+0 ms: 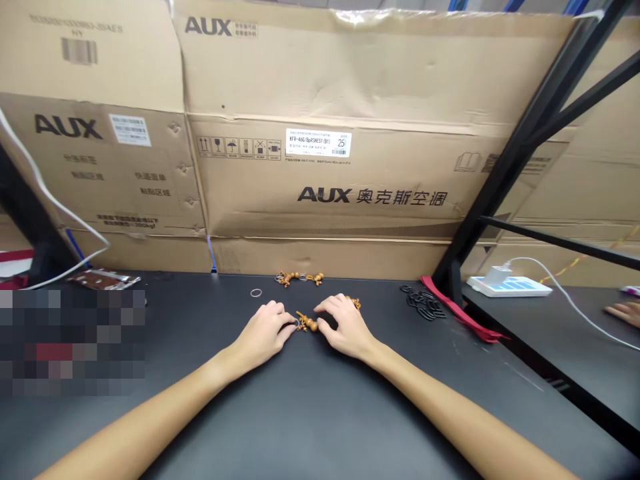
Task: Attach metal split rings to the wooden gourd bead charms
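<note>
Between my two hands lies a small yellow-brown wooden gourd charm (310, 324) with a cord and small beads. My left hand (267, 333) has thumb and index finger pinched on a thin metal key ring (297, 325) at the charm's left end. Bent over the charm's right end, my right hand (345, 328) has its thumb at the larger bulb; its grip is partly hidden. More brown beads (355, 303) show just behind the right hand. Farther back lie similar gourd charms (290, 277) with rings, and a loose metal ring (256, 293) lies beyond my left hand.
Black rings or clips (424, 303) lie in a pile at the right, beside a red strap (460, 313). A black metal frame (500, 167) and large cardboard boxes (320, 173) stand behind. A white power strip (510, 287) and another person's hand (625, 312) are far right.
</note>
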A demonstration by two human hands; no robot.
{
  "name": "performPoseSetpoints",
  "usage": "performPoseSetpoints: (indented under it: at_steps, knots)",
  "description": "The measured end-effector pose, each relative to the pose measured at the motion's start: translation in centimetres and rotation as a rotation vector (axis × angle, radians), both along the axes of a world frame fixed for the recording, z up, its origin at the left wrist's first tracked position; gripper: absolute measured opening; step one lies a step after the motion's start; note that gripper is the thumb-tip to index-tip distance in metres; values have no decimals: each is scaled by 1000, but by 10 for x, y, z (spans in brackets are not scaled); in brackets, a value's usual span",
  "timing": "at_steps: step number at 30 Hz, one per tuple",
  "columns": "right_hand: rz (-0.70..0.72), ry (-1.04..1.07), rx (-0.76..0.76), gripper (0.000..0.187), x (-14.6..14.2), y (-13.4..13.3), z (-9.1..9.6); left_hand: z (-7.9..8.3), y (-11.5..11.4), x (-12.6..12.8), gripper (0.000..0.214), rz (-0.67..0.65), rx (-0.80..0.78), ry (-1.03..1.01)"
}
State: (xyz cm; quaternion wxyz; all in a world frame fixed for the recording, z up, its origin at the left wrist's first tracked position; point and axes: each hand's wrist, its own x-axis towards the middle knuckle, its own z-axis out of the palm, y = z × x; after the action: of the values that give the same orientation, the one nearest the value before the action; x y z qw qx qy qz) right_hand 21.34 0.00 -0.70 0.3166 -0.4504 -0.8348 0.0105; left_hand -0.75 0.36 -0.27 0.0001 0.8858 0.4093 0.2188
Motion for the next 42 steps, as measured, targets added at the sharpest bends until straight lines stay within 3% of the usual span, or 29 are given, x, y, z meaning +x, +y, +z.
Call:
performPoseSetpoints:
  at_steps: [9, 15, 23, 32, 38, 42]
  knots:
    - [29, -93, -12, 17, -2, 1, -6, 0, 1, -1, 27, -49, 42, 49]
    - [93, -93, -35, 25, -2, -4, 0, 1, 1, -1, 25, -86, 53, 50]
    - [122, -49, -49, 9, -4, -3, -2, 8, -3, 1, 21, -127, 30, 105]
    - [74, 75, -70, 11, -4, -1, -5, 3, 1, -2, 18, -155, -92, -87]
    - [68, 1, -90, 21, -4, -2, -5, 2, 1, -2, 19, -158, -115, -101]
    - [80, -31, -105, 18, -6, -5, -2, 1, 1, -3, 18, -168, -117, -111]
